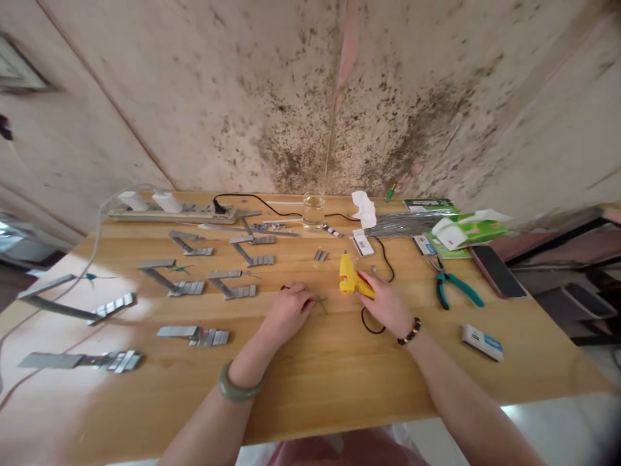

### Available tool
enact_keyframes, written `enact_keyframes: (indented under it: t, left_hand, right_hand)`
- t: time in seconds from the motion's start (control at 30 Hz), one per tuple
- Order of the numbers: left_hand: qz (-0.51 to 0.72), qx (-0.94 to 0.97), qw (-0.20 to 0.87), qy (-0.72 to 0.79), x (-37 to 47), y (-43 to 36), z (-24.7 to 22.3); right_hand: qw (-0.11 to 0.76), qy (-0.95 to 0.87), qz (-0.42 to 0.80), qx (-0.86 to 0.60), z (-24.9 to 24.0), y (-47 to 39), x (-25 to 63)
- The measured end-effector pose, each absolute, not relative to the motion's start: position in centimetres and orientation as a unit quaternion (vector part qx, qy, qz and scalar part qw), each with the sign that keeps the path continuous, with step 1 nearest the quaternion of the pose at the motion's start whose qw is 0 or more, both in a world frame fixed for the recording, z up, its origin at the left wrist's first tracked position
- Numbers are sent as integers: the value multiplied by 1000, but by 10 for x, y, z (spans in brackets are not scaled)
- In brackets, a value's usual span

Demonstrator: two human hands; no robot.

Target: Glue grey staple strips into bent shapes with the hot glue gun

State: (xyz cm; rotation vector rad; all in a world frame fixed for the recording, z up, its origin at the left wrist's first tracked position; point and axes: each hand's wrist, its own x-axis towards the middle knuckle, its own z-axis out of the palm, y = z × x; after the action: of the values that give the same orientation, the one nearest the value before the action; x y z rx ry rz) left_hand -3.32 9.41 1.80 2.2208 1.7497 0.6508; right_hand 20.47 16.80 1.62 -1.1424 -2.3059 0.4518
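Note:
My right hand (387, 304) is wrapped round the handle of a yellow glue gun (348, 275), whose nozzle points away from me over the table. To its left, my left hand (290, 312) rests low over the wood with its fingers bent together. A small thin grey piece (322, 304) shows at those fingertips, and they seem to pinch it. Just beyond the hands lie a few short grey strips (321, 255). A black cable (389, 259) curves round behind the glue gun and by my right wrist.
Several bent grey strip pieces (158, 275) cover the table's left side. A power strip (189, 215) and a glass of liquid (313, 212) stand at the back. Teal pliers (456, 285), a phone (498, 270), a small box (482, 343) and a wire bundle (405, 223) lie to the right.

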Motion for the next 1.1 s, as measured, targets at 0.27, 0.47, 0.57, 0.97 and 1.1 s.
enact_keyframes:
  t: [0.27, 0.47, 0.57, 0.97, 1.1]
  left_hand:
    - [250, 761, 107, 589, -35, 95, 14]
    - [277, 761, 108, 576, -36, 96, 8]
    - [285, 758, 99, 579, -36, 96, 7]
    - [275, 755, 35, 594, -28, 89, 13]
    - [266, 756, 30, 598, -26, 88, 15]
  right_hand:
    - [232, -879, 124, -398, 14, 179, 210]
    - [227, -873, 143, -408, 13, 183, 210]
    - [233, -872, 147, -405, 13, 183, 210]
    - [249, -866, 152, -406, 17, 182, 206]
    - [254, -865, 153, -405, 17, 181, 205]
